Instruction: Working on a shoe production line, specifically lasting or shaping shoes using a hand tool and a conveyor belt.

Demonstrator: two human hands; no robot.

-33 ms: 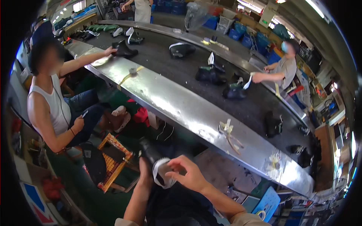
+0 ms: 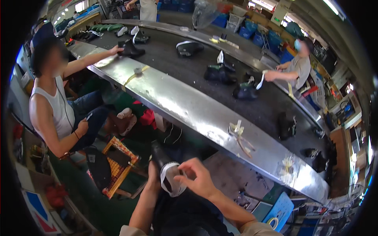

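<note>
Because the left hand [image 2: 152, 175] is wrapped round the side of a smooth black boot [image 2: 159, 157] with a pale fabric lining [image 2: 172, 187], I read it as the gripping hand, though most of its fingers are hidden from me. The boot is up in front of the lap, between the hands; its long axis runs away from the body, toe end far and slightly left, opening turned back toward the wearer. That opening lies just left of the right hand [image 2: 200, 180], whose thumb and forefinger curve into a loop at the lining's right side; I can't tell whether they pinch it.

Farther out, I have a bright blue plastic panel [image 2: 281, 208] on the right and a wooden chair with an orange woven seat [image 2: 117, 163] on the left. Past a shiny metal ledge [image 2: 181, 108], dark boots sit on a wide black belt [image 2: 169, 67]. A co-worker in a white sleeveless top [image 2: 55, 106] touches one; across the belt, another in a tan shirt [image 2: 301, 69] holds a white strip [image 2: 260, 80].
</note>
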